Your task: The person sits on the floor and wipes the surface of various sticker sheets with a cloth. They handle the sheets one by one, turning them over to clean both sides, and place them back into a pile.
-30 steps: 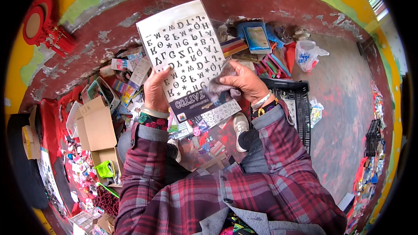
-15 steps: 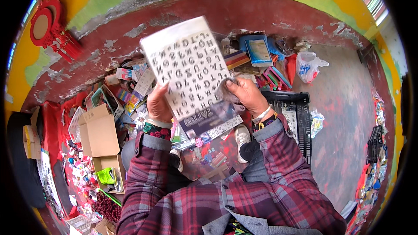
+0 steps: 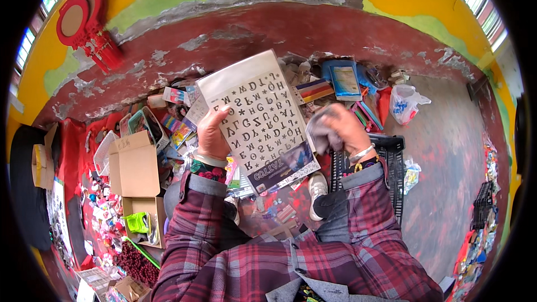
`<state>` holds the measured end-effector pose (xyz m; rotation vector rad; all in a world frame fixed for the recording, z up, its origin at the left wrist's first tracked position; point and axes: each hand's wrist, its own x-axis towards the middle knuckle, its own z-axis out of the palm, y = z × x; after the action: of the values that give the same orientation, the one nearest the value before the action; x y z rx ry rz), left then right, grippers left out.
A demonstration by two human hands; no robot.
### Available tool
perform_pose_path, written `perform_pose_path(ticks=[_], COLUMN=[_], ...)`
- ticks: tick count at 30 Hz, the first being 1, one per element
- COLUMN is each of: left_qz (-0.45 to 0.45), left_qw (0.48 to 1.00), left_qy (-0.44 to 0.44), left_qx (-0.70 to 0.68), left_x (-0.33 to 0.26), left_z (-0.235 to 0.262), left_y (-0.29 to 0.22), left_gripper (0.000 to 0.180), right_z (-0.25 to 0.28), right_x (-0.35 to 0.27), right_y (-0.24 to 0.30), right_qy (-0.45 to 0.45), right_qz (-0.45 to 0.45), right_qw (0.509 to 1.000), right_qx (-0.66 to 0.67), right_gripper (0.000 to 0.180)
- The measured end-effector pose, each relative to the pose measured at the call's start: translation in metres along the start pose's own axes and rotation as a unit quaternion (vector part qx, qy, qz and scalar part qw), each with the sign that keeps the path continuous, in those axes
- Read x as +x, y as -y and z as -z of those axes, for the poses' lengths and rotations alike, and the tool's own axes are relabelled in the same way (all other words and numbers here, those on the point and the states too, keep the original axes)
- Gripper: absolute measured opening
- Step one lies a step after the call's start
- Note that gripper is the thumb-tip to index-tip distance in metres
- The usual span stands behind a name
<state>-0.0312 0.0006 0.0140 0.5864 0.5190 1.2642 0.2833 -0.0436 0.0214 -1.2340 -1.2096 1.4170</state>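
A white temporary tattoo sheet [image 3: 254, 117] with rows of black mirrored letters and a dark band along its near edge is held up in front of me, tilted. My left hand [image 3: 213, 134] grips its left edge, thumb over the front. To the right of the sheet, my right hand [image 3: 345, 128] is closed on a crumpled grey cloth [image 3: 320, 130]; the hand is somewhat blurred. The cloth hangs beside the sheet's right edge, and I cannot tell whether they touch. More printed sheets [image 3: 240, 186] lie partly hidden below.
A black plastic crate [image 3: 396, 173] stands by my right forearm. On the left are an open cardboard box [image 3: 134, 163] and a white basket [image 3: 104, 155]. Packaged goods, with a blue packet [image 3: 344, 80], pile along the wall near a white plastic bag [image 3: 407, 102].
My right hand, with the cloth, has come off the sheet and moved rightward. The sheet sits lower in view and is still in my left hand. The whole view has shifted slightly.
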Motion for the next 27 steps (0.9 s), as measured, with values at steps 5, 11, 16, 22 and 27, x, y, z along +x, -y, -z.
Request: perform_pose_path(ticks=[5,11,16,22,27], left_qz=[0.073,0.149,0.175,0.188,0.199], left_qw=[0.995,0.987,0.980,0.970,0.973], left_qy=[-0.002,0.051,0.091,0.153,0.115], left_qx=[0.074,0.040,0.027,0.030,0.020], left_x=[-0.014,-0.027,-0.026,-0.018,-0.031], left_z=[-0.018,-0.050,-0.047,-0.021,-0.047], left_y=[0.020,0.046,0.064,0.081,0.062], left_gripper=[0.040,0.041,0.041,0.049,0.044], right_z=[-0.029,-0.069,-0.090,-0.116,-0.073], right_x=[0.007,0.014,0.013,-0.004,0.012], right_y=[0.018,0.004,-0.012,0.004,0.004], right_qy=[-0.231,-0.352,-0.275,-0.162,-0.261], right_qz=[0.144,0.273,0.276,0.412,0.312], right_qw=[0.942,0.888,0.895,0.841,0.888], right_qx=[0.196,-0.113,-0.215,-0.311,-0.214], right_gripper=[0.021,0.025,0.026,0.023,0.023])
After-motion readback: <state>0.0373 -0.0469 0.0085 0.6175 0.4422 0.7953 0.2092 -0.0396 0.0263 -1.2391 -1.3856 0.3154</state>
